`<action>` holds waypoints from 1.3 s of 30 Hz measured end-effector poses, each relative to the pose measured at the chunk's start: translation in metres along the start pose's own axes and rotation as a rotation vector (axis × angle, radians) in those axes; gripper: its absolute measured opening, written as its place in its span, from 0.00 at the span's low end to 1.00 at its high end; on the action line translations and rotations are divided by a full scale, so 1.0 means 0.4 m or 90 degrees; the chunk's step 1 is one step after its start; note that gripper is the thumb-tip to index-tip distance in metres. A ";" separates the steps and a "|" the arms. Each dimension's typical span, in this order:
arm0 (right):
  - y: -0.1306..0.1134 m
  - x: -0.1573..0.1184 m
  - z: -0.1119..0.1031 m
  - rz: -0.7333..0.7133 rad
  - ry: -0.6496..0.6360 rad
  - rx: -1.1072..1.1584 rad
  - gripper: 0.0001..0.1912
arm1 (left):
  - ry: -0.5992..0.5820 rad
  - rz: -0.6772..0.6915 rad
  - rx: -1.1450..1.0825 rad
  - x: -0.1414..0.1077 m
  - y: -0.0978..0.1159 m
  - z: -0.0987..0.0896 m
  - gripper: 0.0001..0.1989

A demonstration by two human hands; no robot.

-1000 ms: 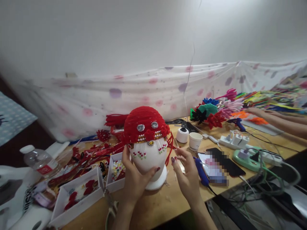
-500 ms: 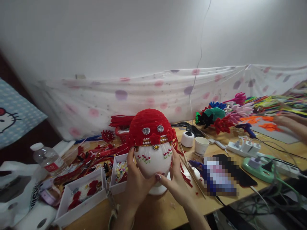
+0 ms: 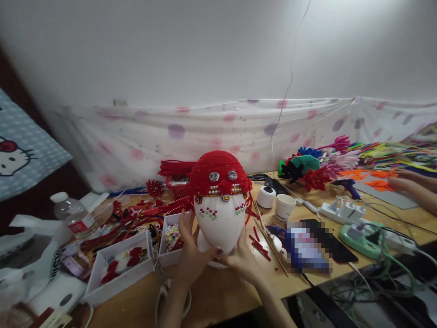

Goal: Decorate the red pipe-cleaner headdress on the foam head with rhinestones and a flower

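A white foam mannequin head [image 3: 218,225] stands on the table in front of me, its lower end narrowing to a base partly hidden by my hands. On it sits a red fuzzy headdress [image 3: 218,161] with silver jewels, pearl rows, a gold band and short bead fringes. My left hand [image 3: 191,255] cups the lower left side of the head, and my right hand [image 3: 246,262] cups the lower right. Both thumbs meet at the front below the fringes. Scissors [image 3: 165,288] lie beside my left wrist.
White boxes of beads and red pieces [image 3: 118,286] stand left, near a plastic bottle [image 3: 73,216]. To the right are a paper cup [image 3: 285,207], wooden sticks [image 3: 271,239], a phone [image 3: 341,248] and power strips [image 3: 392,237]. Another person's hands [image 3: 409,182] handle orange pieces at far right.
My hands have slid lower on the mannequin head, away from the headdress edge. The view has shifted slightly. The other person's hand has moved a little over the orange pieces.
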State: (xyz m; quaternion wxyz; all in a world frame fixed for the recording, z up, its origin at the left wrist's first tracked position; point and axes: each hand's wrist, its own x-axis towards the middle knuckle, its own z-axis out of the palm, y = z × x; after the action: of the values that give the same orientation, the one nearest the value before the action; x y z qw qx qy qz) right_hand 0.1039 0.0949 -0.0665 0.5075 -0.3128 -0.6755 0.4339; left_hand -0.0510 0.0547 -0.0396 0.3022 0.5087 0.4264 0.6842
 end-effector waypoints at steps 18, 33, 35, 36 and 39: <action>0.084 0.063 0.042 -0.111 0.058 -0.181 0.43 | 0.099 0.051 0.063 0.062 0.097 -0.016 0.34; 0.090 0.056 0.041 -0.099 0.070 -0.217 0.40 | 0.136 0.118 0.128 0.149 0.111 -0.041 0.30; 0.090 0.057 0.043 -0.099 0.074 -0.220 0.40 | 0.159 0.135 0.124 0.152 0.106 -0.046 0.30; 0.091 0.057 0.044 -0.098 0.076 -0.222 0.40 | 0.180 0.147 0.124 0.152 0.103 -0.049 0.29; 0.096 0.056 0.045 -0.097 0.079 -0.227 0.40 | 0.242 0.186 0.138 0.150 0.101 -0.062 0.20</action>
State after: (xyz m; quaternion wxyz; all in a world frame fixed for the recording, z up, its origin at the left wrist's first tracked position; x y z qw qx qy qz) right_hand 0.0794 0.1257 -0.0938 0.5163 -0.3720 -0.7305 0.2478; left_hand -0.0918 0.0803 0.0198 0.0584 0.4565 0.4682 0.7542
